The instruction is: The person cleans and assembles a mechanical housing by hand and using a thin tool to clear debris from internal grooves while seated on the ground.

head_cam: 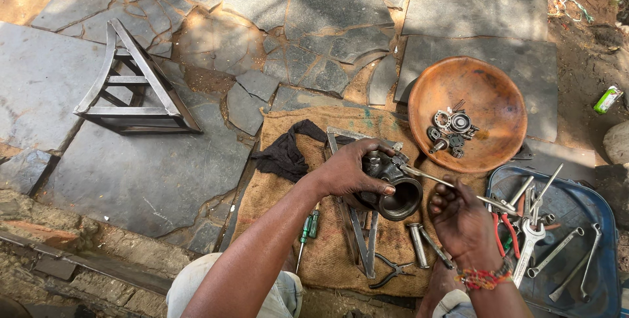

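Gripping a dark metal housing (392, 190) with a round open mouth, the left hand (350, 172) was curled firmly over its top, fingers wrapped down the near side, and held it just above the burlap sack (275, 187) spread on the stone paving (131, 160). The right hand (462, 219) was loosely closed, fingertips pinched on a thin metal rod (452, 183) whose far end reached the top of the housing. A black rag (285, 154) lay on the sack to the left of the hands, and a green-handled screwdriver (306, 233) rested near the left forearm. Below the housing lay a flat metal bracket (360, 239), a pair of pliers (390, 272) and a small metal cylinder (417, 244). Beyond the hands sat a round rust-coloured bowl (498, 88) holding bearings, rings and other small parts (452, 131). At the right, a blue tray (590, 213) carried spanners (557, 252) and red-handled pliers (506, 229). A triangular metal stand (134, 85) stood well apart on the paving at the left. A beaded band circled the right wrist.
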